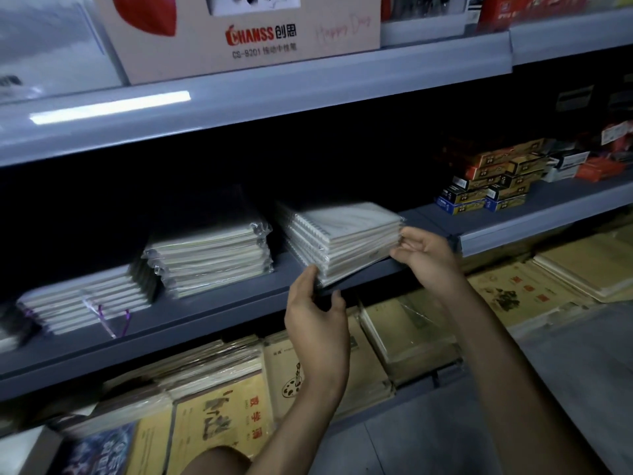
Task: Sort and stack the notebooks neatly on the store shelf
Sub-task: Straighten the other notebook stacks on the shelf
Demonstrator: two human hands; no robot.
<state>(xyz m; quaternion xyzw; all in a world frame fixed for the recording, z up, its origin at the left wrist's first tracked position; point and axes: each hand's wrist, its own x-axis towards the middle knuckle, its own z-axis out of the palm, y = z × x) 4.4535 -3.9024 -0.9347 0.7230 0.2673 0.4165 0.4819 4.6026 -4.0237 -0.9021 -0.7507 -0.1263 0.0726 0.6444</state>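
Nearest, below the middle shelf (205, 308), yellow exercise books (219, 423) are being displayed in flat, overlapping piles. Above them, at the front edge of that shelf, a stack of wrapped spiral notebooks (346, 234) is being held between both hands. Its near left corner is being gripped by the left hand (317, 317), with the fingers curled up the side and the thumb tucked beneath. Its right corner is being pinched by the right hand (428, 252), the fingertips closed on the edges of the books. The stack is being held slightly tilted, its near corner jutting past the shelf's front edge; whether its far side is resting on the shelf cannot be told. Just to its left a second wrapped stack (212, 255) is being stored, and toward the left end a third stack (85, 299). Toward the right end, small boxes (489, 186) are being stacked. On the top shelf (274, 97), a cardboard box (239, 39) is being displayed.
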